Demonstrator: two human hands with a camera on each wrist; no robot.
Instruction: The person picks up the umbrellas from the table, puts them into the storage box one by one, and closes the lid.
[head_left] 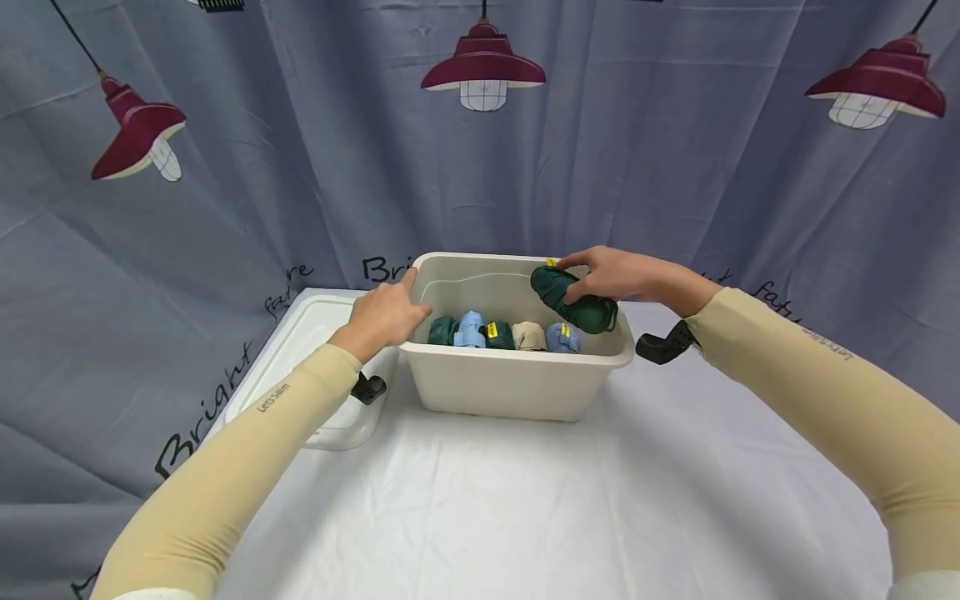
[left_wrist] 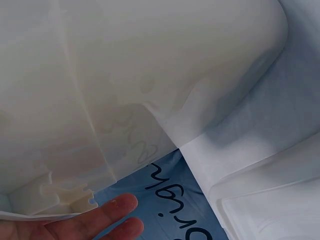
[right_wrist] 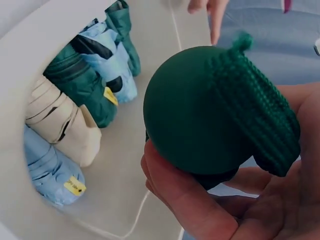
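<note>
A folded dark green umbrella (head_left: 573, 300) is gripped in my right hand (head_left: 611, 273), held tilted over the right end of a white plastic storage box (head_left: 510, 379). Its rounded end and braided wrist strap (right_wrist: 260, 115) face the right wrist camera. My left hand (head_left: 384, 315) holds the box's left rim, thumb on the inner side and fingers outside; two fingertips (left_wrist: 122, 202) show below the rim in the left wrist view. Inside the box stand several folded umbrellas in a row: dark green, light blue (head_left: 470, 329), dark green, a beige one (head_left: 528, 336) and a blue one (head_left: 562, 337).
Left of the box, a white lid (head_left: 303, 333) lies on the table, partly behind my left arm. A white cloth (head_left: 465, 500) covers the table. Behind it hangs a grey-blue curtain (head_left: 360, 167) printed with red lamps and lettering.
</note>
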